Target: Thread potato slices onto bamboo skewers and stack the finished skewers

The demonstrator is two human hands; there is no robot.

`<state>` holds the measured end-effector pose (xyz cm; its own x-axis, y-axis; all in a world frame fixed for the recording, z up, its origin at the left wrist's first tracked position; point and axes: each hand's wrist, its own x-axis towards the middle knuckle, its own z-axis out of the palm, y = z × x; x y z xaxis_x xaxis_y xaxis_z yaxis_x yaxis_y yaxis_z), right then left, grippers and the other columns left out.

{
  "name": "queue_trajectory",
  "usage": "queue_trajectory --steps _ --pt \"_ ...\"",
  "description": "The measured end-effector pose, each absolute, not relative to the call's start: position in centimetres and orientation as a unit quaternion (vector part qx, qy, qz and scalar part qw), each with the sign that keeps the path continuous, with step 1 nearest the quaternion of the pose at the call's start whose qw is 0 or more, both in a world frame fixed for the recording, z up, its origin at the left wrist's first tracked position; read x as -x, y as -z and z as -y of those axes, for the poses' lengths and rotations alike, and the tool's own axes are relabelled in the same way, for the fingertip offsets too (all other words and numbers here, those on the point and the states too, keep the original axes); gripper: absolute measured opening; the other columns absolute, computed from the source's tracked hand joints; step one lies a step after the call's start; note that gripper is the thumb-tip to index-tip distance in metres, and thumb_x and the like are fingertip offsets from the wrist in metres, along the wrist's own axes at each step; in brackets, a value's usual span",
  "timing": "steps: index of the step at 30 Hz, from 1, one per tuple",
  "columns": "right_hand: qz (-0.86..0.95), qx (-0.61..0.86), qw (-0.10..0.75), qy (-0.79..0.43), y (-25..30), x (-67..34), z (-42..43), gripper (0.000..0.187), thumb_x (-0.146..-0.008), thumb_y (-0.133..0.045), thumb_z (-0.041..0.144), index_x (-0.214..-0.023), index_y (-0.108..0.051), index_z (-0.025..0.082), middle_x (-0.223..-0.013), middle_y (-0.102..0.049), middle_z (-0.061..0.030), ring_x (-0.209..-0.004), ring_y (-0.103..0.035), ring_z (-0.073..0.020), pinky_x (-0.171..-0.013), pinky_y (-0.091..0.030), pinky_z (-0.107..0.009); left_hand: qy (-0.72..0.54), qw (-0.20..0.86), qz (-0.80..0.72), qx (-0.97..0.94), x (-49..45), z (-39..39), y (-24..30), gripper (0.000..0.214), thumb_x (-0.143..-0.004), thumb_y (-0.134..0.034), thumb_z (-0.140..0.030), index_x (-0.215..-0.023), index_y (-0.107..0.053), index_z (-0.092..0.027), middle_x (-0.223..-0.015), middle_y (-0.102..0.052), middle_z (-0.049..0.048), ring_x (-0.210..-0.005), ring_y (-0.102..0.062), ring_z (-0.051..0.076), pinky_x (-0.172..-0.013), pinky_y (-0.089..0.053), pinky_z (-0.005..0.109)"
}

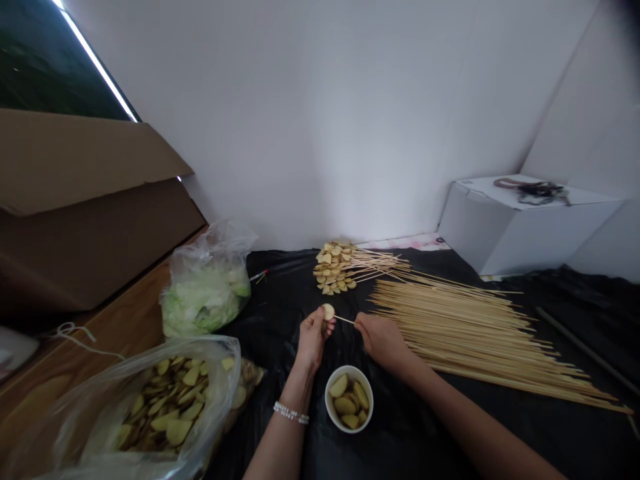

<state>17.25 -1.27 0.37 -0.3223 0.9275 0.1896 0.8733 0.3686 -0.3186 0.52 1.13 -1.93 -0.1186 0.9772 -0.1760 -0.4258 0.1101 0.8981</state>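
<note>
Head view: nearest, at the left, a transparent bag gapes wide, heaped with potato slices. To its right, a white cup stands on the black sheet, with more slices inside. Just beyond the cup, the left hand pinches 1 round slice snugly between thumb and fingertips. Near it, the right hand is curled tightly around 1 thin stick, whose left end meets the round slice; how deep it goes, I cannot tell. Loose sticks spread close beside the right forearm, leaving little room that way. Black sheet shows between the hands and a pile of slices on sticks farther off. A bag of pale green leaves sits by the sheet's left edge. Beyond, a cardboard box at left, a white box at right and the white wall bound the space.
</note>
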Motion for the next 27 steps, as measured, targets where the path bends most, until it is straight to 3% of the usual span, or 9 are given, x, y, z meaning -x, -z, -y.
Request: queue_trajectory --steps 7,15,23,27 --pt "0.812 0.546 0.209 -0.006 0.03 -17.17 1.46 0.02 -0.092 -0.039 0.017 -0.082 -0.056 0.018 -0.081 -0.063 -0.0031 -0.078 -0.055 -0.0149 -0.065 -0.027 -0.026 -0.587 0.591 -0.455 -0.314 -0.72 -1.12 2.13 0.037 -0.064 -0.073 -0.046 -0.072 -0.067 -0.01 -0.06 -0.064 0.0039 -0.048 -0.05 0.006 -0.049 -0.037 0.018" --pt "0.819 0.553 0.135 -0.072 -0.07 -17.12 1.32 0.023 -0.095 -0.034 0.023 -0.088 -0.055 0.019 -0.077 -0.066 -0.0029 -0.068 -0.059 -0.0137 -0.057 -0.025 -0.027 -0.584 0.6 -0.452 -0.307 -0.7 -1.03 1.87 0.039 -0.063 -0.073 -0.046 -0.075 -0.067 -0.01 -0.061 -0.063 0.0031 -0.05 -0.051 0.006 -0.05 -0.037 0.018" --pt "0.82 0.536 0.197 -0.04 -0.21 -17.16 1.42 0.021 -0.092 -0.037 0.016 -0.083 -0.056 0.018 -0.081 -0.063 -0.0033 -0.078 -0.055 -0.0141 -0.064 -0.028 -0.025 -0.575 0.594 -0.464 -0.319 -0.96 -0.94 2.07 0.04 -0.063 -0.073 -0.048 -0.073 -0.066 -0.011 -0.061 -0.064 0.0041 -0.049 -0.051 0.007 -0.049 -0.037 0.019" --pt "0.814 0.55 0.183 -0.031 -0.21 -17.08 1.51 0.019 -0.093 -0.038 0.018 -0.086 -0.056 0.018 -0.081 -0.063 -0.0037 -0.075 -0.055 -0.0148 -0.062 -0.027 -0.026 -0.574 0.593 -0.464 -0.322 -1.01 -0.89 2.01 0.041 -0.062 -0.073 -0.049 -0.074 -0.067 -0.01 -0.061 -0.064 0.0042 -0.049 -0.051 0.007 -0.049 -0.037 0.019"
